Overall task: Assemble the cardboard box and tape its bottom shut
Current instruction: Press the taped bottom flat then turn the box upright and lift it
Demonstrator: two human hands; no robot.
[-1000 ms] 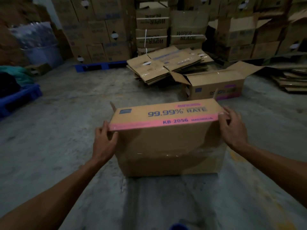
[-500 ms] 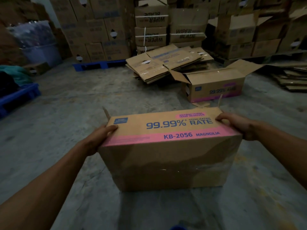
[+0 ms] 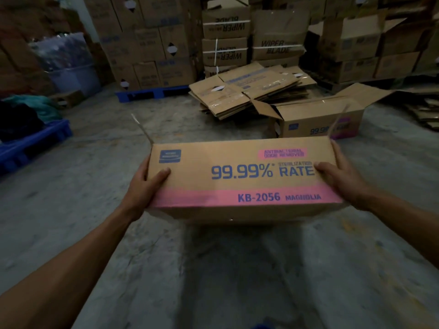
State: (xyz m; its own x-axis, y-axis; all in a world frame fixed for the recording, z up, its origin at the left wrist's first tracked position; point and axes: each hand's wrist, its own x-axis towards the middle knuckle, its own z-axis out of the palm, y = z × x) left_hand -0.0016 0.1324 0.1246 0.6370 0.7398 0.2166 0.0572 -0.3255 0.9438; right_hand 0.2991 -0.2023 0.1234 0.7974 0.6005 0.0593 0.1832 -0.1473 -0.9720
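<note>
From the head view I see the cardboard box [image 3: 242, 179] held up above the grey floor [image 3: 83, 186], printed side facing me. My left hand [image 3: 145, 188] grips its left end and my right hand [image 3: 337, 176] grips its right end, thumbs on top
</note>
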